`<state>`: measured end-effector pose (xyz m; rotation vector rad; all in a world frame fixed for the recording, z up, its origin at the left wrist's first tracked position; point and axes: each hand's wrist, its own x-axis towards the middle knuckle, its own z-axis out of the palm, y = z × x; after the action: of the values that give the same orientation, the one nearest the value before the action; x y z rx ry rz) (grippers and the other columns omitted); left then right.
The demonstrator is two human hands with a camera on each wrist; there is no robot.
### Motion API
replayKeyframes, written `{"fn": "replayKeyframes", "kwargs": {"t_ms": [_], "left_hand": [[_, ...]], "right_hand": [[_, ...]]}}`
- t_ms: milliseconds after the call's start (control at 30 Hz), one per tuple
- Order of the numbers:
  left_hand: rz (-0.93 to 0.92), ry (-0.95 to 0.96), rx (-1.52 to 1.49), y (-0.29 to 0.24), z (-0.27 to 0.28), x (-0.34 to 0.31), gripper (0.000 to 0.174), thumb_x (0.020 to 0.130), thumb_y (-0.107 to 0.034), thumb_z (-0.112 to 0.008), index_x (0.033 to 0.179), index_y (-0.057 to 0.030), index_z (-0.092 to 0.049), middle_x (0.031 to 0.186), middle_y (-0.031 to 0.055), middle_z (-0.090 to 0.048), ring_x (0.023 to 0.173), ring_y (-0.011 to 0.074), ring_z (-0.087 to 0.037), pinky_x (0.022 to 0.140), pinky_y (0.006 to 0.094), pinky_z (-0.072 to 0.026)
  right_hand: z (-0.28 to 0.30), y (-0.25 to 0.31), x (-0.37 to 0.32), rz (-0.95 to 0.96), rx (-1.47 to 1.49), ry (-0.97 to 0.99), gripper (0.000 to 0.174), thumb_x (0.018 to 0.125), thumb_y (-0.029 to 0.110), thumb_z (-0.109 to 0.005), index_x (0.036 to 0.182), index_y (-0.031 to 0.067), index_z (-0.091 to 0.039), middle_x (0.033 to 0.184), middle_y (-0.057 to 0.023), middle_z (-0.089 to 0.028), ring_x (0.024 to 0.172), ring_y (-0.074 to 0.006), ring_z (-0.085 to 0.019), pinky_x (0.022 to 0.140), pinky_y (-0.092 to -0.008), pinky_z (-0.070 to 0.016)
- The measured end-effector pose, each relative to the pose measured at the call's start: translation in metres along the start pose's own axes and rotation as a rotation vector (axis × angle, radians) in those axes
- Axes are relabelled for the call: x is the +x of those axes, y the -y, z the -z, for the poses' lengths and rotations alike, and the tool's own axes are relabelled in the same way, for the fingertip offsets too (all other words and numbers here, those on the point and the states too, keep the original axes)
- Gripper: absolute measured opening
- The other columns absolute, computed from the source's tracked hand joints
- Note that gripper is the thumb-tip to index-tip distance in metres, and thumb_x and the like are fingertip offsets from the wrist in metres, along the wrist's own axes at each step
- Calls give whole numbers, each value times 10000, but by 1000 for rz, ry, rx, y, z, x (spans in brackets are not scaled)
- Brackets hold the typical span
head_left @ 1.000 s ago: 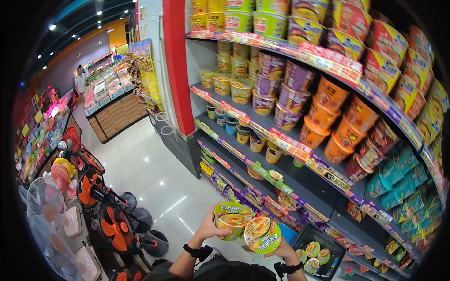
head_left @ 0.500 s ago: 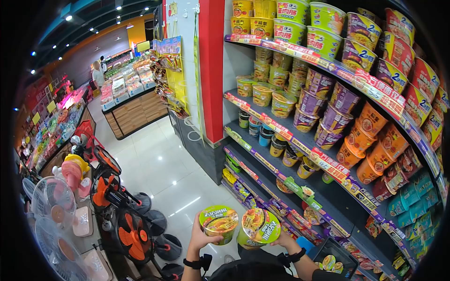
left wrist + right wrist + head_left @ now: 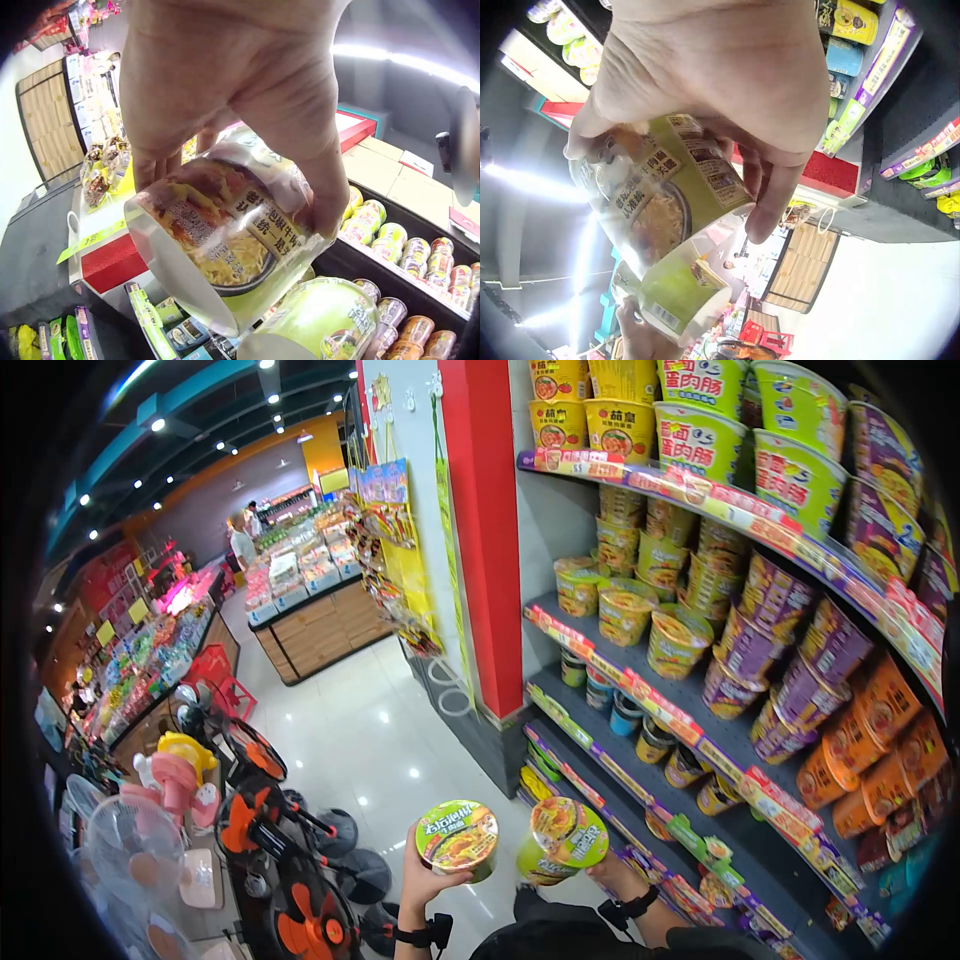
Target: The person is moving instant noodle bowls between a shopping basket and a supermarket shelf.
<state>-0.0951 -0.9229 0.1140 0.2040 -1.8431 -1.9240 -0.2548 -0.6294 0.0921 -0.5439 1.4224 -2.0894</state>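
In the head view my left hand point(image 3: 428, 875) grips a green noodle cup point(image 3: 457, 840) from its left side, lid facing up. My right hand point(image 3: 618, 872) holds a second green cup point(image 3: 562, 840) from the right, its lid tilted. A small gap separates the two cups there. Fingers and thumb of the left hand point(image 3: 232, 90) wrap round its cup point(image 3: 225, 240) in the left wrist view, with the other cup point(image 3: 322, 319) beside it. In the right wrist view the right hand point(image 3: 712, 82) curls round its cup point(image 3: 664, 187).
Shelves point(image 3: 640, 680) of stacked noodle cups rise on the right, beside a red pillar point(image 3: 485, 540). Standing fans point(image 3: 310, 920) line the left. Tiled floor point(image 3: 375, 730) runs ahead to a wooden display stand point(image 3: 330, 635), with a person point(image 3: 243, 546) near it.
The head view has swung right-to-left across the shelves, which now look nearer; the basket has left view. Both hands still hold their cups, which stand slightly farther apart.
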Motion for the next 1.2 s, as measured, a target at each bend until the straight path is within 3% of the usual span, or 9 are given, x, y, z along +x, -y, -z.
{"fn": "replayKeyframes", "kwargs": {"t_ms": [133, 200, 300, 333, 533, 700, 867, 1033, 1200], "left_hand": [[-75, -26, -99, -22, -28, 106, 1218, 480, -80, -1024, 1486, -11, -341, 1355, 126, -574, 1257, 238, -597, 1078, 395, -506], [-74, -26, -181, -11, -34, 154, 1220, 493, -46, -995, 1507, -13, -317, 1371, 122, -565, 1277, 251, -583, 1090, 402, -496], [-34, -18, -157, 5, -51, 223, 1184, 511, -39, -984, 1497, -14, -328, 1370, 120, -566, 1278, 244, -581, 1094, 395, -489], [-42, -9, -119, -7, -67, 249, 1174, 514, -37, -982, 1492, -14, -333, 1371, 120, -565, 1278, 242, -580, 1097, 391, -485], [-322, 111, -119, -25, -141, 398, 1048, 593, -99, -959, 1464, -7, -384, 1373, 115, -571, 1295, 216, -561, 1114, 381, -459], [-492, 191, -228, -47, -214, 514, 1073, 611, -71, -954, 1488, -9, -338, 1389, 118, -548, 1284, 228, -571, 1109, 386, -468], [-639, 269, -234, -55, -265, 595, 1117, 616, -99, -969, 1503, -9, -296, 1393, 138, -528, 1269, 234, -574, 1086, 390, -486], [-698, 264, -134, -44, -300, 651, 957, 649, -158, -966, 1415, 19, -420, 1274, 151, -617, 1157, 248, -631, 1016, 377, -505], [-548, 390, -237, -19, -312, 681, 1017, 659, -168, -954, 1471, 19, -373, 1330, 180, -594, 1192, 277, -614, 1034, 391, -494]], "right_hand": [[39, 25, 73, 37, 68, -18, 1270, 558, 368, -990, 1592, 97, -305, 1566, -65, -462, 1434, -258, -460, 1203, -452, -372], [85, 4, 57, 43, 83, -41, 1267, 564, 381, -986, 1592, 98, -304, 1568, -66, -459, 1435, -259, -460, 1203, -454, -373], [89, 25, 97, 37, 99, -96, 1262, 573, 401, -980, 1593, 98, -301, 1570, -67, -456, 1435, -260, -459, 1202, -456, -375], [74, 55, 146, 48, 103, -113, 1261, 576, 407, -979, 1593, 98, -300, 1571, -67, -455, 1435, -260, -458, 1201, -457, -376], [138, 2, 97, 112, 154, -240, 1254, 595, 446, -967, 1595, 99, -295, 1575, -69, -448, 1436, -263, -457, 1200, -461, -380], [149, -7, 121, 214, 196, -375, 1248, 610, 478, -957, 1596, 99, -291, 1579, -70, -442, 1437, -265, -455, 1198, -464, -383], [138, -18, 131, 282, 222, -547, 1244, 626, 510, -947, 1597, 100, -287, 1583, -71, -436, 1438, -267, -454, 1196, -468, -386], [119, -22, 155, 406, 247, -734, 1241, 641, 543, -937, 1598, 100, -283, 1587, -73, -430, 1439, -268, -452, 1195, -472, -389], [94, -27, 204, 523, 225, -878, 1239, 653, 569, -929, 1599, 101, -280, 1590, -74, -425, 1440, -270, -451, 1193, -475, -391]]}}
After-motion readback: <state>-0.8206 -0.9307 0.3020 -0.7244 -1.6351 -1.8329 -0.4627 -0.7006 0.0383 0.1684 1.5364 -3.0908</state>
